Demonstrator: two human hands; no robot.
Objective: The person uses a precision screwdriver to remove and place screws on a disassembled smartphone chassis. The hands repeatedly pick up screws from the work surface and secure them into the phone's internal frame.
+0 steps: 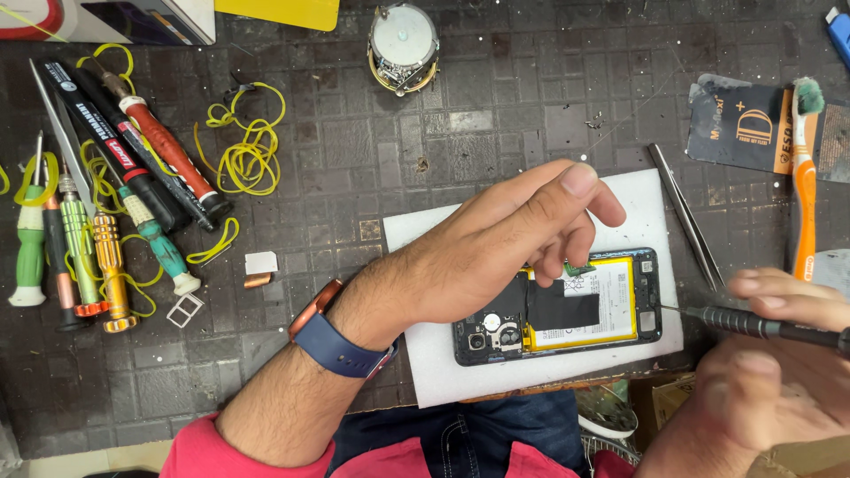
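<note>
An opened phone (pixel 575 310) with its back cover off lies on a white pad (pixel 651 212); a yellow-edged battery and black tape show inside. My left hand (pixel 496 248), with a blue-strapped watch on the wrist, rests over the phone's upper left part and pinches a small green piece against it. My right hand (pixel 779 372) holds a dark precision screwdriver (pixel 753 323); its thin tip touches the phone's right end.
Metal tweezers (pixel 686 217) lie beside the pad. An orange toothbrush (pixel 803 186) rests on a dark packet at the right. Several screwdrivers (pixel 88 257), pens and yellow wire (pixel 248 150) crowd the left. A round motor (pixel 403 44) sits at the top.
</note>
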